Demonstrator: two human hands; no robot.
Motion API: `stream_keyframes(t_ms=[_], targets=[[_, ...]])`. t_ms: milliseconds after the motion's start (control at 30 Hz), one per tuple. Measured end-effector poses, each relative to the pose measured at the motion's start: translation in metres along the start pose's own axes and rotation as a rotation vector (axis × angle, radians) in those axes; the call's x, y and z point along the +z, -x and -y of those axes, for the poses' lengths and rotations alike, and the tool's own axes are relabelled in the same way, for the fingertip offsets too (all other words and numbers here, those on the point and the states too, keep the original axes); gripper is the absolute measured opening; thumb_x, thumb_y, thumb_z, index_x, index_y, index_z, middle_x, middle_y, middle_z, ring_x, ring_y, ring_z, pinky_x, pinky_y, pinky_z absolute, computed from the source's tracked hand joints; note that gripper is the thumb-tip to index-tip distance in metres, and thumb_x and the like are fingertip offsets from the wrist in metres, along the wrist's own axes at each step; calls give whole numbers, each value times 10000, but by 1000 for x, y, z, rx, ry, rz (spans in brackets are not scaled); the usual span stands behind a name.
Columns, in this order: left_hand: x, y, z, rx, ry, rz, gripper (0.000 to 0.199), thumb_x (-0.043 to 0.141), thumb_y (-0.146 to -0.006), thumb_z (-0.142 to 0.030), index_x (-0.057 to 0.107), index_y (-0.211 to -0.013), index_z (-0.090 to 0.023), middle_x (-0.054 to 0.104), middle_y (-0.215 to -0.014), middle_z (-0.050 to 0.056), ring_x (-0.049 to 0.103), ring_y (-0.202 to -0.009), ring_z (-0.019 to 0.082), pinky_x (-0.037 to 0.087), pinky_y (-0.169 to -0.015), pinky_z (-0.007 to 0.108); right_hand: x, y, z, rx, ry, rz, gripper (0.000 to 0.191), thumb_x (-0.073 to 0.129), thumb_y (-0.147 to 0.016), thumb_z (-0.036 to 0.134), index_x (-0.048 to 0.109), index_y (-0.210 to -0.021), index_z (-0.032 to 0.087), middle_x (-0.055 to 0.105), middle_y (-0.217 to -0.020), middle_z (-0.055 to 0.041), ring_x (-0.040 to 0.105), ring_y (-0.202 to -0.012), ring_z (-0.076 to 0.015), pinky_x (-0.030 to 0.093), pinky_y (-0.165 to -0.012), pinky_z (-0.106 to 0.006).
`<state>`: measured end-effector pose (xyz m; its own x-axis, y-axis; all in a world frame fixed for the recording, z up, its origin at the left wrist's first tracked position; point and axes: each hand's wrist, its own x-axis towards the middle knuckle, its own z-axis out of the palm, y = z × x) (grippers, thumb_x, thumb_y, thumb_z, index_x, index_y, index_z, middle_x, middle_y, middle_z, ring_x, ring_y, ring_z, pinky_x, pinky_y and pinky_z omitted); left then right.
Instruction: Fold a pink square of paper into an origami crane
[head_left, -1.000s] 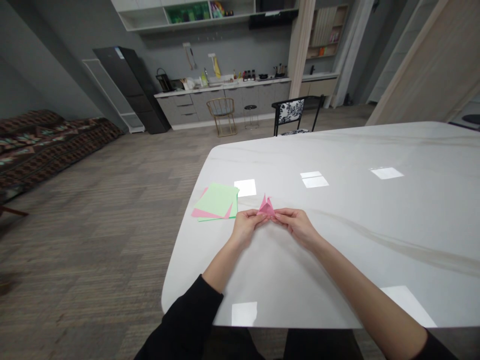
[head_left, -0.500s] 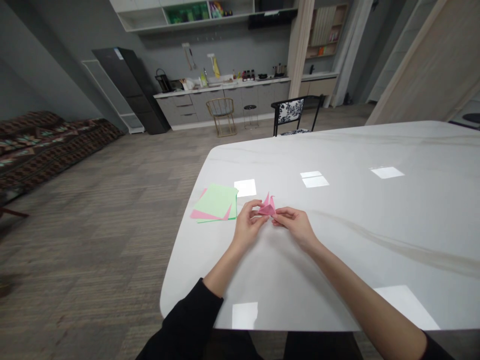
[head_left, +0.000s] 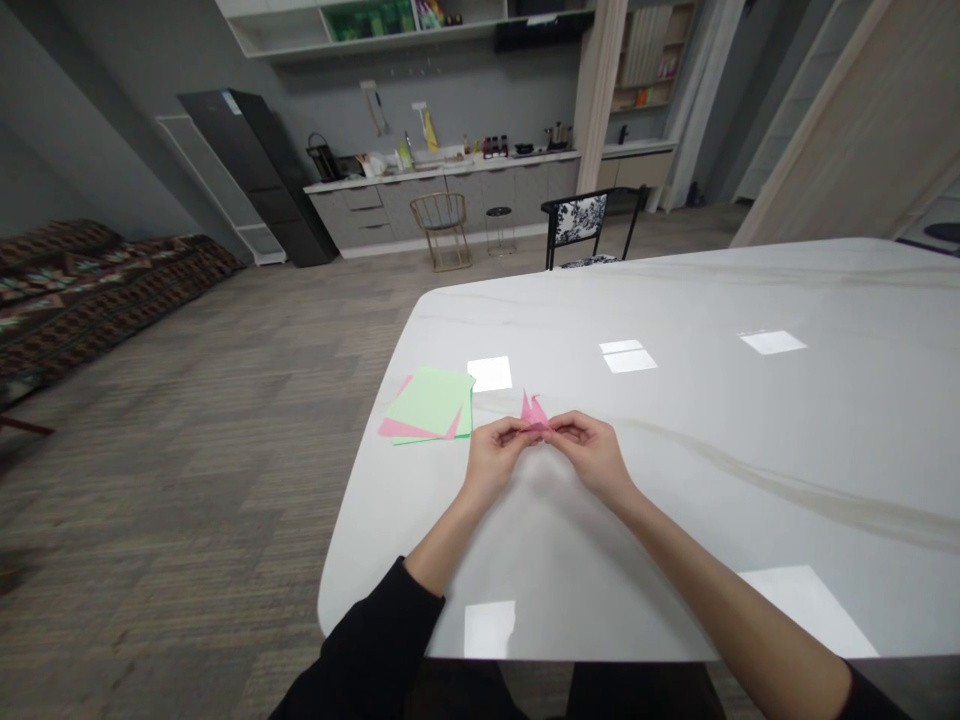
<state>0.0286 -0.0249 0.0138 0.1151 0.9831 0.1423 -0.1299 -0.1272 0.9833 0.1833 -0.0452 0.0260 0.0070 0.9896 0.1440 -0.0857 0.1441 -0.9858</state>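
My left hand [head_left: 493, 455] and right hand [head_left: 591, 452] meet over the marble table [head_left: 675, 520], the fingers of both closed in a pinch on a small folded pink paper [head_left: 535, 412]. It sits between my fingertips, about equally near each hand, its base running side to side and two pointed flaps rising upright, away from me. Just beyond my left hand lies a loose stack of green and pink paper sheets [head_left: 429, 403]. Farther off, past the table's edge, stands a black-and-white upholstered chair [head_left: 581, 218], and behind it a grey kitchen counter [head_left: 480, 190].
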Motion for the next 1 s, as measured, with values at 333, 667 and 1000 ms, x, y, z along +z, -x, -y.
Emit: stream_keyframes(t_ms=[333, 667, 1000], targets=[[-4, -1, 5, 55, -123, -41, 79, 736, -690, -232, 740, -737, -168, 743, -800, 60, 678, -777, 203, 522, -762, 319, 0, 0, -9, 77, -9, -94, 249, 804, -637, 382, 669, -700, 182, 705, -712, -33, 654, -698, -199, 504, -676, -319], [-5, -1, 0, 76, -159, -10, 42, 685, -679, -150, 699, -715, -165, 704, -735, 26, 632, -692, 161, 490, -679, 270, -2, -1, -10, 62, -33, -73, 325, 809, -635, 337, 607, -847, 194, 704, -720, -32, 667, -710, -193, 509, -696, -314], [-14, -3, -6, 156, -321, 35, 243, 685, -750, -222, 598, -976, -204, 670, -1015, 46, 681, -758, 161, 523, -719, 273, -15, -9, -11, -51, 199, -9, 204, 632, -815, 373, 675, -900, 193, 682, -957, -67, 629, -901, -206, 486, -779, -315]])
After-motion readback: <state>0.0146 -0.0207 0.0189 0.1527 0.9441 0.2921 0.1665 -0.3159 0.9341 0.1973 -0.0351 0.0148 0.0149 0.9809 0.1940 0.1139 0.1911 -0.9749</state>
